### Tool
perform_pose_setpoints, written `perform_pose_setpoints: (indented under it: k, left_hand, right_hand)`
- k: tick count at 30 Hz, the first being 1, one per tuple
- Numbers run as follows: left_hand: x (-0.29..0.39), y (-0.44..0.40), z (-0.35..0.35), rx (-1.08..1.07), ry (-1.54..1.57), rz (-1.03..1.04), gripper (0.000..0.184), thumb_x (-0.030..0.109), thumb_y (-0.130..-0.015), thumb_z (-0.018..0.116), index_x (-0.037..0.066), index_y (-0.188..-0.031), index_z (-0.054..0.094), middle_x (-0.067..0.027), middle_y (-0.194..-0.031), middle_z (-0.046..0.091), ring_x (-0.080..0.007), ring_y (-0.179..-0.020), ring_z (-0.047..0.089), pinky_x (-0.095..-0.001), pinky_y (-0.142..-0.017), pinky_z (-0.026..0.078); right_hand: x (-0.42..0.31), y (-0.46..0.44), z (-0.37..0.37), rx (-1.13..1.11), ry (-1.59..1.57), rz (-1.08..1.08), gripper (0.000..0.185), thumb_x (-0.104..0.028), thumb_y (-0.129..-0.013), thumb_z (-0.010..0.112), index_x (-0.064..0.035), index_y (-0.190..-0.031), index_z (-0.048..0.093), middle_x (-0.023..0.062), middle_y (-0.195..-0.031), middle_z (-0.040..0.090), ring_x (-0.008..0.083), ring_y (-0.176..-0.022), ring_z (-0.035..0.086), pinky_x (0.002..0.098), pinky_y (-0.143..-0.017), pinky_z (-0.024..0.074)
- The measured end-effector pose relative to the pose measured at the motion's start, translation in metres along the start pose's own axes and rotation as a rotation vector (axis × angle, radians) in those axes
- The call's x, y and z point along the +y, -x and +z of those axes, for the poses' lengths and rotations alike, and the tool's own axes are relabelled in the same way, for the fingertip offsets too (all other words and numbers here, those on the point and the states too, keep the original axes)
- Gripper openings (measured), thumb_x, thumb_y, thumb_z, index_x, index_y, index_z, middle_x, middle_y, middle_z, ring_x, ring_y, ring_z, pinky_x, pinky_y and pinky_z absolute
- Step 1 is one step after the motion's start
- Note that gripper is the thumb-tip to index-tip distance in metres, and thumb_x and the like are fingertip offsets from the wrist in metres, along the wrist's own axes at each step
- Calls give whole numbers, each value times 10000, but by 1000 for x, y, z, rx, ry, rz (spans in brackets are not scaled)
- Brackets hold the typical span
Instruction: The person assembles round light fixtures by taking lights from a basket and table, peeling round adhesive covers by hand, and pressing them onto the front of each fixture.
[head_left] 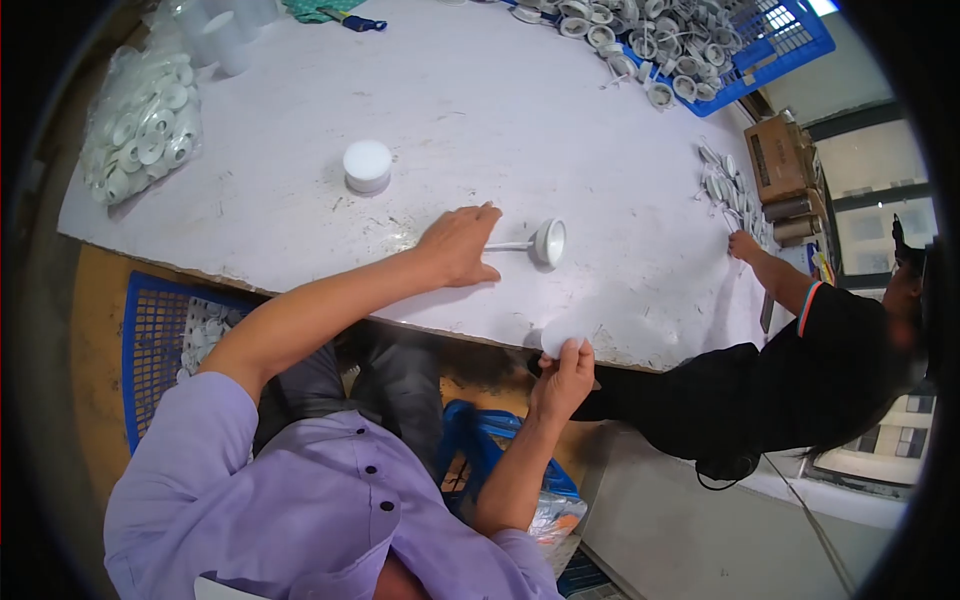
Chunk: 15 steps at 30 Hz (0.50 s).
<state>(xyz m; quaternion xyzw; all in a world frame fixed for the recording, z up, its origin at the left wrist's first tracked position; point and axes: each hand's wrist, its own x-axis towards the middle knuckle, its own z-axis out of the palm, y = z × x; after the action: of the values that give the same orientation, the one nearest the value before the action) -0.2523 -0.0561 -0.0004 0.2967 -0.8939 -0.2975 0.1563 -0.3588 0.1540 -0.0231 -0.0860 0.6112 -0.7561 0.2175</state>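
- Nearest the camera, a buttoned purple shirt covers the person's torso, with dark trousers beyond it at the table's near edge.
- The left hand is over the white table, thumb and fingers spread wide around the thin stem of a white cup-shaped piece; whether they touch the stem, I cannot tell.
- That piece lies on the table, its open mouth turned away from the left hand.
- The right hand is narrowed, pinching a white disc at the near table edge.
- A short stack of white discs stands beyond the left forearm.
- At the table's left end are a clear bag of white rings and some white cups.
- At the far side, many stemmed round parts are heaped against a blue basket.
- On the right, a co-worker in black reaches one hand to a smaller group of parts, near a cardboard box.
- Below the table, at left, a blue crate holds white pieces.
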Motion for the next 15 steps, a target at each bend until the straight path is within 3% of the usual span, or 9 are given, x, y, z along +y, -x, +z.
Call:
perform_pose_setpoints:
  k: [1,4,5,8,11,15]
  left_hand:
    - [0,0,4,-70,38,-12,959,263,-562,812,-48,-1309,298,-257,-1366,343,-374,-1238,377,-385,-1040,329]
    - [10,-12,26,20,86,78,917,235,-572,801,-61,-1288,310,-257,-1362,344,-381,-1236,372,-388,-1034,335]
    - [12,-17,33,39,34,97,836,232,-594,784,-37,-1262,360,-262,-1308,409,-369,-1210,411,-395,-1006,360]
    - [18,-22,34,-145,191,29,720,227,-624,766,22,-1221,420,-242,-1181,530,-355,-1102,519,-405,-919,429]
    - [24,-2,21,-152,329,27,613,239,-672,748,71,-1184,457,-202,-1041,611,-346,-964,601,-400,-822,480]
    - [26,40,2,-93,533,42,610,263,-708,748,86,-1204,439,-172,-1009,629,-337,-937,621,-378,-792,502]
  right_hand:
    - [-1,-2,7,-2,-15,8,153,-97,-895,539,12,-1000,563,68,-785,604,91,-571,517,192,-499,414]
    - [2,-12,17,-11,-70,1,182,-94,-896,540,12,-1043,550,65,-791,600,86,-577,519,189,-502,415]
    - [1,-14,19,-29,-84,14,184,-95,-895,542,10,-1046,548,61,-787,598,85,-571,517,188,-499,415]
    - [-1,-15,21,-41,-87,65,188,-103,-896,547,3,-1051,544,51,-776,592,81,-555,513,184,-487,413]
    - [4,-18,25,-70,-60,117,193,-119,-894,559,0,-1046,544,41,-767,590,79,-534,514,178,-471,420]
    - [4,-5,41,-162,-23,151,210,-103,-879,578,14,-1050,546,47,-786,594,77,-560,527,178,-483,436]
